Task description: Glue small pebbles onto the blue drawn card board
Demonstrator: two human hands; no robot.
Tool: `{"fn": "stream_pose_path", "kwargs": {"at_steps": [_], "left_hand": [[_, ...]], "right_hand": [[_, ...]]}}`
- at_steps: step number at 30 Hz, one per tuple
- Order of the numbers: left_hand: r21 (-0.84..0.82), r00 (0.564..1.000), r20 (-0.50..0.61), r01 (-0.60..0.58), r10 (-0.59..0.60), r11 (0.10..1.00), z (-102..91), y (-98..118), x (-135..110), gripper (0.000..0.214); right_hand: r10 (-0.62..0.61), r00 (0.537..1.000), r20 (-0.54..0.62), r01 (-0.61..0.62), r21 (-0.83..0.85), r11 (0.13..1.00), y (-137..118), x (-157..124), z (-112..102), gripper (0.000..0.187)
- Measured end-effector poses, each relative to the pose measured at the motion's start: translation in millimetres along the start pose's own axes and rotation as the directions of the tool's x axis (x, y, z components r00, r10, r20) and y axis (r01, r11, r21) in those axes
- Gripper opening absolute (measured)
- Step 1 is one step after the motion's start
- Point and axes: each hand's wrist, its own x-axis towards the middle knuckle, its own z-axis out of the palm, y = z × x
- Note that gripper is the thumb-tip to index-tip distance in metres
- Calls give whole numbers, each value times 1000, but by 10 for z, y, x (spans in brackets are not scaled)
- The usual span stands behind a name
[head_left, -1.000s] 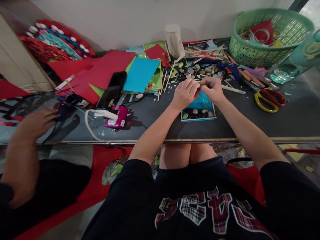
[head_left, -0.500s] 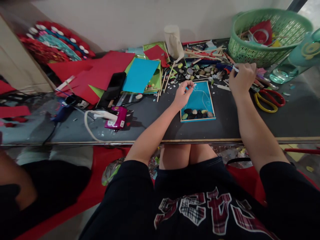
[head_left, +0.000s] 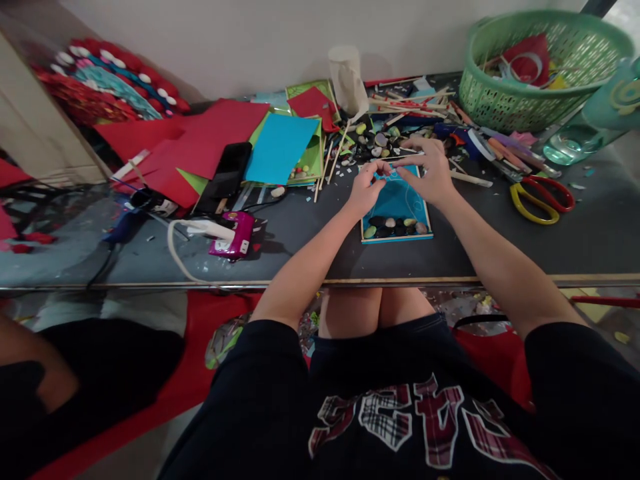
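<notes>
A small framed panel (head_left: 395, 199) with a blue backing lies in front of me. Dark and pale pebbles (head_left: 393, 227) line its near edge, and thin pale lines are drawn on the blue. Over its far left corner my left hand (head_left: 369, 189) is closed in a pinch on a small white piece, mostly hidden by the fingers. My right hand (head_left: 431, 175) has come in from the other side, thumb and index finger close together by the left fingertips, other fingers raised. What its pinch holds is too small to make out.
Loose pebbles (head_left: 381, 140) and sticks (head_left: 415, 103) lie behind the panel. At right are scissors (head_left: 537, 200), a green basket (head_left: 510, 100) and a water bottle (head_left: 575, 137). To the left lie a phone (head_left: 231, 172), coloured paper (head_left: 281, 148) and a purple power socket (head_left: 234, 235).
My right hand has left the white-edged item among the tools at right and moved left to the panel, meeting the left hand. The left hand has stayed nearly still.
</notes>
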Motion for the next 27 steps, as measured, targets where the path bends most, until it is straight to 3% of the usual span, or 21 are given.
{"fn": "stream_pose_path", "kwargs": {"at_steps": [8,19,23,27], "left_hand": [[-11,1000,-2,27,-27,1000,14,-18,20,31],[113,996,-82,-9,18,994,-22,56,-8,30],[263,978,-200,0,55,965,-125,-194,53,42],[376,899,-403,-6,169,927,-334,-575,115,48]], "right_hand": [[7,1000,-7,-7,24,1000,-35,-35,-8,31],[-2,1000,-29,3,56,998,-23,-24,23,43],[-11,995,-96,16,56,998,3,-28,-6,52],[72,992,-99,-77,-46,996,73,-26,-29,40]]}}
